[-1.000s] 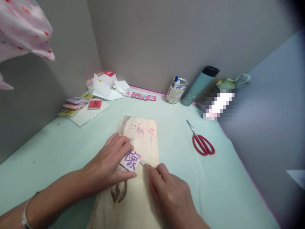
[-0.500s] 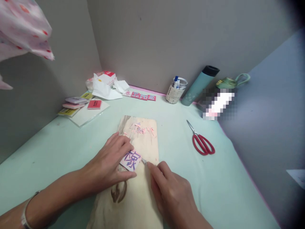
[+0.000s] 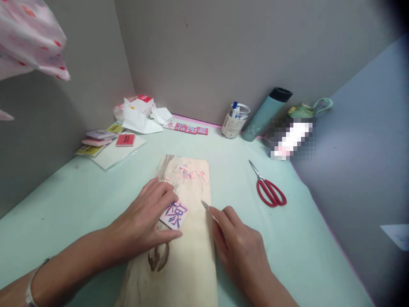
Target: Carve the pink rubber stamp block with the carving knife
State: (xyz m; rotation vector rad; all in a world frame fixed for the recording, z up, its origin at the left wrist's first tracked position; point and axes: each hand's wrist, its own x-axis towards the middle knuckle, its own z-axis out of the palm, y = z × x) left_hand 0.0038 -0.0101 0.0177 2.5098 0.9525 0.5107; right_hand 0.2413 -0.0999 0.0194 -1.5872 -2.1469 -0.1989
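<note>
Board (image 3: 200, 256) of pale wood lies on the bench (image 3: 236, 183), its far end well short of the bench's far edge and its near end out of view. A square block (image 3: 175, 215), marked with a purple character, rests on the board about midway along what shows, nearer the board's left edge. Of the two hands, the left hand (image 3: 151, 213) grasps this block, fingers bent over its far left side and thumb along its near side; a bracelet (image 3: 30, 290) circles that wrist. The right hand (image 3: 243, 243) is clenched round a slim metal-tipped tool (image 3: 206, 206), whose point sits over the board's right edge, apart from the block.

Pink and purple shavings (image 3: 188, 172) are scattered at the board's far end, and a dark knot (image 3: 158, 258) marks its left side. Red-handled scissors (image 3: 271, 192) lie toward the bench's right edge, blades aimed at the far edge. Along that far edge stand a row of character tiles (image 3: 191, 129), a tin (image 3: 232, 125) of pens and a tilted teal tumbler (image 3: 265, 115); a bottle with a green lid (image 3: 300, 111), its body blurred out, occupies the far right corner. Crumpled white paper (image 3: 137, 121) fills the far left corner, with stacked packets (image 3: 97, 140) by the left edge.
</note>
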